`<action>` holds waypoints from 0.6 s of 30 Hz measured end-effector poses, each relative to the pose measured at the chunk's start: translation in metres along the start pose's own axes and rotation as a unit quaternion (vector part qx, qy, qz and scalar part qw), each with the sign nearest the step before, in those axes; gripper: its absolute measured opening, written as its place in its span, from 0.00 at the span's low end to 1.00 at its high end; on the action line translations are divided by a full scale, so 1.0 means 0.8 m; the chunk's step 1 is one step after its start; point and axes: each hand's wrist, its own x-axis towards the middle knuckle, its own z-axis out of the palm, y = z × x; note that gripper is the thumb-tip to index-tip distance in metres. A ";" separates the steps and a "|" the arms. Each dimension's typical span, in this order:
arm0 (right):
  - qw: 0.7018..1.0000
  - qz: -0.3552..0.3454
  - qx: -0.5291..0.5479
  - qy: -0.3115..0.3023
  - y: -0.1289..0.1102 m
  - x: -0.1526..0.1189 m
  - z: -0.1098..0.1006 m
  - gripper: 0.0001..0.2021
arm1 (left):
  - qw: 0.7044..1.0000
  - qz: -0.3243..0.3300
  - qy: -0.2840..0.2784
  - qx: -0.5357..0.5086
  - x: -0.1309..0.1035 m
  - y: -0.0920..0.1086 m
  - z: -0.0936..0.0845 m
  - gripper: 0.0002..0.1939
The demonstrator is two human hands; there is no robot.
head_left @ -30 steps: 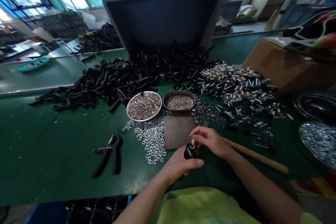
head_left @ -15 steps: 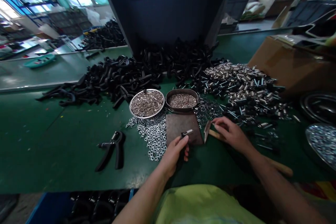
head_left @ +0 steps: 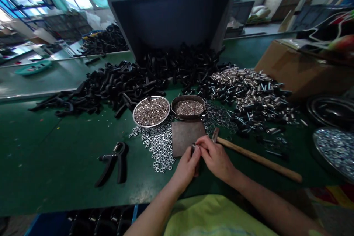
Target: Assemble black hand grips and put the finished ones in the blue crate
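Note:
My left hand (head_left: 187, 166) is closed around a small black knob (head_left: 193, 149), mostly covered by the fingers; the coiled metal spring on it showed a moment earlier. Against the same piece, the fingertips of my right hand (head_left: 217, 158) are pinched together, and whether they hold a separate small part is hidden. Both hands meet over the front right corner of a flat metal plate (head_left: 185, 138). A hammer (head_left: 260, 158) with a wooden handle lies just right of my right hand. To the left, an assembled black hand grip (head_left: 120, 164) with a spring rests on the green table.
Loose nuts (head_left: 162, 149) spread left of the plate. Behind it stand a dish of rivets (head_left: 151, 111) and an oval tin (head_left: 188, 107) of tiny parts. Black handles (head_left: 110, 84) spill from a grey crate (head_left: 174, 18). Metal sleeves and knobs (head_left: 251, 92) are heaped right.
My right hand has moved left from beside the hammer head to the piece in my left hand. The hammer now lies uncovered. The whole view has shifted slightly.

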 end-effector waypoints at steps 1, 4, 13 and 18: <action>1.000 -0.001 0.013 -0.007 0.000 0.000 -0.001 0.07 | 1.000 0.008 0.003 0.021 0.000 0.000 -0.001 0.25; 0.998 0.006 0.026 -0.064 0.013 0.012 -0.016 0.11 | 0.999 0.000 -0.024 0.027 -0.002 0.001 -0.004 0.24; 0.858 0.124 -0.497 0.026 0.131 0.087 -0.113 0.09 | 0.985 -0.055 -0.004 -0.164 0.003 -0.001 -0.020 0.26; 0.864 0.102 -0.490 0.046 0.135 0.085 -0.113 0.10 | 0.954 -0.107 0.042 -0.278 0.016 0.003 -0.028 0.29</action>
